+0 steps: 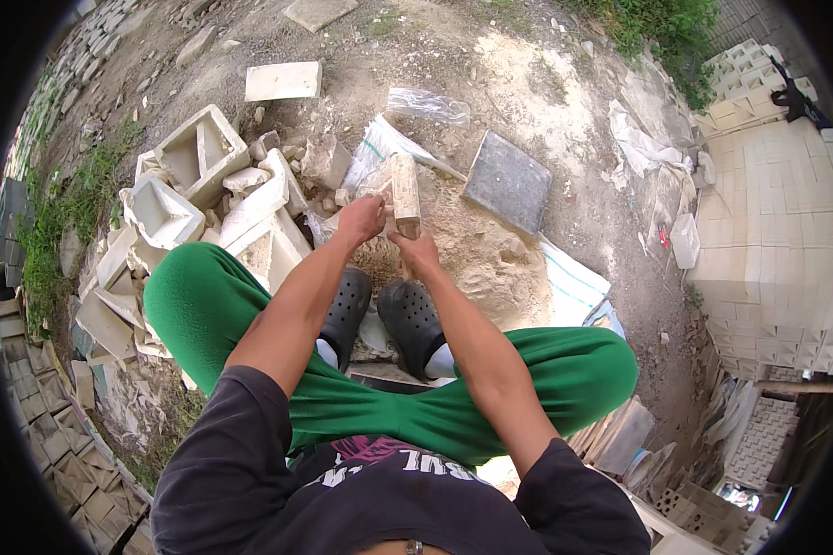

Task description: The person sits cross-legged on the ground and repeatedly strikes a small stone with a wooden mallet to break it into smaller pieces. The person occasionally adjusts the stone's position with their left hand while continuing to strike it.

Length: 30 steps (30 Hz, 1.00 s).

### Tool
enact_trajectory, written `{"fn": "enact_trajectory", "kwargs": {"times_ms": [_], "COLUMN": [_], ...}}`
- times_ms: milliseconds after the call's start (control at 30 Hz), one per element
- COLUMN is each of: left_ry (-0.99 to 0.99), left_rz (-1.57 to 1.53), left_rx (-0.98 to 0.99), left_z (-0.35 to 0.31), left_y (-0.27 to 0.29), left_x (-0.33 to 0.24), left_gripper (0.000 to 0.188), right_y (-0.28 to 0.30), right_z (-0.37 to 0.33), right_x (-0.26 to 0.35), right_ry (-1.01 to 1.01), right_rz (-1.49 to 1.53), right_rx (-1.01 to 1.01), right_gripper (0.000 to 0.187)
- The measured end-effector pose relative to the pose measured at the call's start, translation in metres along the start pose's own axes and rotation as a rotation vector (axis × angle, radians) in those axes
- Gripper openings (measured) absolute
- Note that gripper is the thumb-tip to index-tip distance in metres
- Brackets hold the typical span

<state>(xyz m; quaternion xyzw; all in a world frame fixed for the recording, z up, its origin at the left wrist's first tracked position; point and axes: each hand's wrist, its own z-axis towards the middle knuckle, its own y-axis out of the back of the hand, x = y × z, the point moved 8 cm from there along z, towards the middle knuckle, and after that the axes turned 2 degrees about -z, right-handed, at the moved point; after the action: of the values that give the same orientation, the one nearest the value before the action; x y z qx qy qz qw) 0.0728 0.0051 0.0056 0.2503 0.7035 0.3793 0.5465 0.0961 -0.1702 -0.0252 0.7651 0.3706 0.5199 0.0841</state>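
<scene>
In front of my shoes, my right hand is closed around the lower end of a dusty, pale, block-headed tool that looks like a mallet. Its long head points away from me. Just to the left, my left hand is closed, its fingertips close to the tool's side. What the left fingers hold is hidden. Both hands hover over a heap of sandy powder spread on a white woven sheet. A dark grey square slab lies at the heap's far right edge.
Broken pale blocks and hollow block pieces pile up at my left. A whole pale block lies farther off. Clear plastic rests beyond the heap. Stacked pale blocks form a wall at right. My dark clogs stand close by.
</scene>
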Motion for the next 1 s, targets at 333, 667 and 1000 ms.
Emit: {"fn": "enact_trajectory", "kwargs": {"times_ms": [333, 667, 1000], "left_ry": [0.079, 0.132, 0.258], "left_rz": [-0.086, -0.155, -0.327], "left_rx": [0.103, 0.040, -0.105], "left_z": [0.010, 0.016, 0.016], "left_y": [-0.016, -0.022, -0.004], "left_x": [0.017, 0.022, 0.036], "left_gripper": [0.032, 0.029, 0.028], "right_y": [0.013, 0.000, 0.000], "right_z": [-0.044, -0.063, -0.057], "right_x": [-0.011, -0.033, -0.026], "right_ry": [-0.237, -0.313, -0.154], "right_rz": [0.122, 0.369, 0.204], "right_rx": [-0.012, 0.058, -0.027], "right_gripper": [0.029, 0.029, 0.019]}}
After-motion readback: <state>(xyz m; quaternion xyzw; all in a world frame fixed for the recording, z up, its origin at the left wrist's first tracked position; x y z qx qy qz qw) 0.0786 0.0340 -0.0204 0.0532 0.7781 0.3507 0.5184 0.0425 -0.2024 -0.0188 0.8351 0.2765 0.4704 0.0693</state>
